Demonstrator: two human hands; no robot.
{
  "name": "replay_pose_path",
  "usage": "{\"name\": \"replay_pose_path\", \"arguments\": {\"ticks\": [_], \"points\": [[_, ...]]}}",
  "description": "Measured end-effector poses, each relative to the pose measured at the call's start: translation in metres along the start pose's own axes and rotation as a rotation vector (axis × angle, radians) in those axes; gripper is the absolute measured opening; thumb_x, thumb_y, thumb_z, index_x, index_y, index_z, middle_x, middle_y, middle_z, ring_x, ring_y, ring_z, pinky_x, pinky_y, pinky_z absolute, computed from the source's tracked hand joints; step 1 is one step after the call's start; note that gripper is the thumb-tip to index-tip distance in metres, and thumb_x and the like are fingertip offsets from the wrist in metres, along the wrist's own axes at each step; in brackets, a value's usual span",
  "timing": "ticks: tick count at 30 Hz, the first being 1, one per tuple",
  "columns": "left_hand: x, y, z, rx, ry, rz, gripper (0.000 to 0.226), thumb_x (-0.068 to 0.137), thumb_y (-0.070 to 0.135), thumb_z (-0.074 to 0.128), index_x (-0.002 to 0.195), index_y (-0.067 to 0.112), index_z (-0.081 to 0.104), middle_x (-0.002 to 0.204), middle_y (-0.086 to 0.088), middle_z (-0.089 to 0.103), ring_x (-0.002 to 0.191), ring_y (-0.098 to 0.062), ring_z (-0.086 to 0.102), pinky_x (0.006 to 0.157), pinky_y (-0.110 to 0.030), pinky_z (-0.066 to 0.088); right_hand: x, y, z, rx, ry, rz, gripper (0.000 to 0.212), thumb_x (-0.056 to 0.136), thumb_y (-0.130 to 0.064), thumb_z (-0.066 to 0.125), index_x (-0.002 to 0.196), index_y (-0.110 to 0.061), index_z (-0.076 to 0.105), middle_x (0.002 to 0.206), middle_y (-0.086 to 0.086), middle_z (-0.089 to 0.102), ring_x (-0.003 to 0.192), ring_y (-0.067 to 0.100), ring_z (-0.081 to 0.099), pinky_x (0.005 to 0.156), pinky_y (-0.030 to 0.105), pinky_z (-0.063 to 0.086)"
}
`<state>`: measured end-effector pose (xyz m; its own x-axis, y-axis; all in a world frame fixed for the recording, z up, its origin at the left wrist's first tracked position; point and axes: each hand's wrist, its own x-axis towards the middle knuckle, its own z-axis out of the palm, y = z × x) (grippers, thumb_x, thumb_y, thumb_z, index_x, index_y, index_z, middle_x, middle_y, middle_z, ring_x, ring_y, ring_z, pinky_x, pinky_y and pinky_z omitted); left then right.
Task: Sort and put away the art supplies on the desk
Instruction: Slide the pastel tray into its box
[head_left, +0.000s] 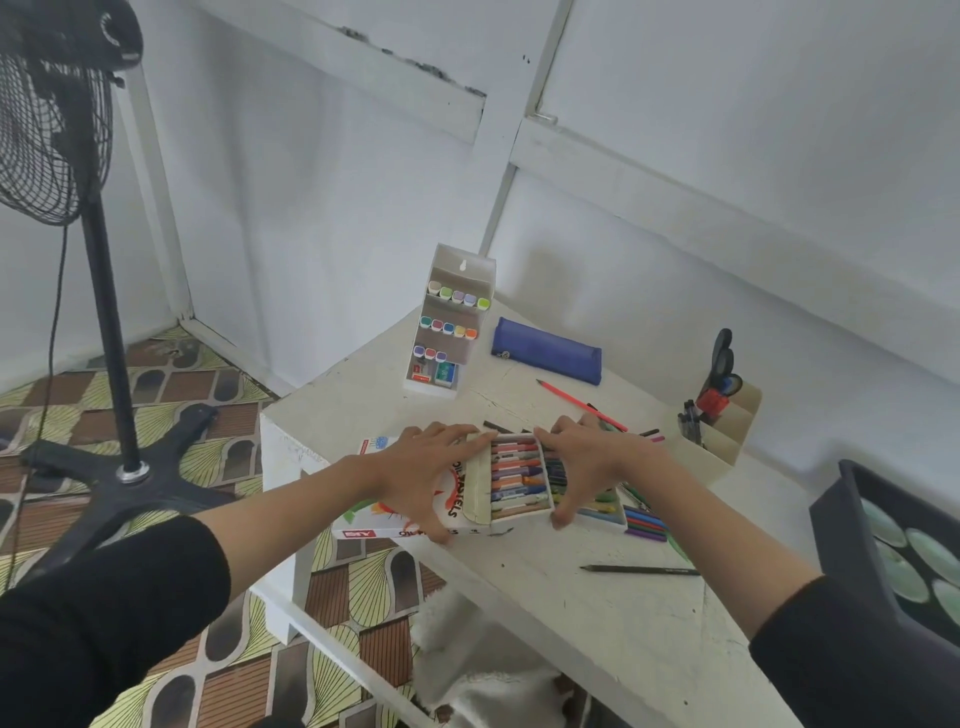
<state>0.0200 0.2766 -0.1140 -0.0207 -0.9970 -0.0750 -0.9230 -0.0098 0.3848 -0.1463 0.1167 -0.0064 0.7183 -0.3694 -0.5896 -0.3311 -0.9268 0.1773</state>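
Soft, cool daylight fills the room, even and slightly bluish, its source outside the view. The white counter (524, 582) reads bright yet keeps its scuffs and grain. Shadows on the counter are pale and soft-edged; below the counter the floor (358, 587) sits in somewhat deeper shade. Left of the counter the fan (52, 130) is almost a black silhouette, and the sleeves (104, 613) nearest the camera show little detail. Wide-angle distortion is strong — the wall rails (675, 195) behind the counter bow and tilt, and the fan's pole leans. Sharpness is modest: on the counter, the pastel box (460, 501) shows only its larger lettering legibly.
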Motion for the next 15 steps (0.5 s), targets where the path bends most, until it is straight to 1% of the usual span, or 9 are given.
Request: {"name": "replay_pose_path", "arguments": {"ticks": [4, 7, 8, 9, 10, 12, 13, 15], "points": [[0.002, -0.002, 0.0, -0.07, 0.018, -0.047, 0.12, 0.055, 0.08, 0.058, 0.143, 0.046, -0.016, 0.156, 0.004, 0.01, 0.138, -0.021, 0.017, 0.115, -0.052, 0.016, -0.002, -0.006, 0.0, 0.037, 0.059, -0.017, 0.111, 0.067, -0.059, 0.073, 0.149, -0.025, 0.008, 0.147, 0.006, 0.024, 0.133, 0.028, 0.019, 0.11, 0.048, 0.027], [0.008, 0.009, 0.001, -0.098, 0.105, -0.033, 0.126, 0.053, 0.08, 0.06, 0.147, 0.04, -0.014, 0.153, 0.004, 0.012, 0.135, -0.02, 0.018, 0.114, -0.048, 0.017, 0.001, -0.022, 0.003, 0.085, 0.198, -0.096, 0.113, 0.061, -0.059, 0.077, 0.148, -0.024, 0.013, 0.145, 0.001, 0.024, 0.129, 0.023, 0.015, 0.11, 0.045, 0.03], [0.011, 0.013, 0.001, -0.095, 0.136, -0.023, 0.128, 0.053, 0.078, 0.062, 0.148, 0.037, -0.014, 0.153, 0.004, 0.012, 0.135, -0.019, 0.017, 0.115, -0.046, 0.016, 0.003, -0.026, 0.003, 0.075, 0.24, -0.111, 0.115, 0.058, -0.06, 0.078, 0.147, -0.024, 0.015, 0.147, 0.001, 0.022, 0.13, 0.023, 0.013, 0.11, 0.046, 0.03], [0.013, 0.016, 0.002, -0.104, 0.173, -0.024, 0.129, 0.053, 0.076, 0.064, 0.148, 0.036, -0.014, 0.153, 0.003, 0.011, 0.135, -0.02, 0.016, 0.114, -0.045, 0.015, 0.005, -0.027, 0.001, 0.063, 0.271, -0.112, 0.117, 0.057, -0.059, 0.08, 0.147, -0.023, 0.014, 0.151, 0.0, 0.016, 0.135, 0.025, 0.008, 0.111, 0.049, 0.028], [0.014, 0.018, 0.002, -0.126, 0.223, -0.032, 0.129, 0.053, 0.076, 0.065, 0.147, 0.037, -0.015, 0.152, 0.003, 0.012, 0.136, -0.02, 0.016, 0.114, -0.046, 0.016, 0.006, -0.026, -0.001, 0.064, 0.291, -0.098, 0.121, 0.056, -0.057, 0.081, 0.148, -0.024, 0.01, 0.155, 0.0, 0.007, 0.14, 0.028, 0.001, 0.114, 0.052, 0.023], [0.018, 0.017, 0.001, -0.174, 0.341, -0.05, 0.129, 0.053, 0.076, 0.066, 0.147, 0.04, -0.015, 0.152, 0.003, 0.012, 0.137, -0.021, 0.016, 0.113, -0.051, 0.02, 0.006, -0.019, -0.007, 0.13, 0.357, -0.084, 0.124, 0.057, -0.05, 0.084, 0.149, -0.029, 0.005, 0.157, 0.0, -0.01, 0.143, 0.029, -0.011, 0.116, 0.052, 0.012], [0.02, 0.016, 0.0, -0.188, 0.395, -0.059, 0.128, 0.052, 0.076, 0.065, 0.146, 0.041, -0.015, 0.152, 0.003, 0.012, 0.138, -0.022, 0.015, 0.112, -0.053, 0.02, 0.005, -0.014, -0.008, 0.185, 0.407, -0.09, 0.124, 0.056, -0.047, 0.086, 0.149, -0.033, 0.005, 0.157, -0.001, -0.013, 0.143, 0.029, -0.012, 0.114, 0.052, 0.011], [0.026, 0.017, -0.003, -0.229, 0.481, -0.092, 0.128, 0.051, 0.076, 0.064, 0.145, 0.043, -0.015, 0.152, 0.002, 0.012, 0.139, -0.023, 0.014, 0.111, -0.056, 0.02, 0.005, -0.005, -0.011, 0.318, 0.506, -0.088, 0.125, 0.052, -0.042, 0.089, 0.147, -0.041, 0.007, 0.156, -0.003, -0.009, 0.143, 0.031, -0.005, 0.112, 0.054, 0.017]]}}
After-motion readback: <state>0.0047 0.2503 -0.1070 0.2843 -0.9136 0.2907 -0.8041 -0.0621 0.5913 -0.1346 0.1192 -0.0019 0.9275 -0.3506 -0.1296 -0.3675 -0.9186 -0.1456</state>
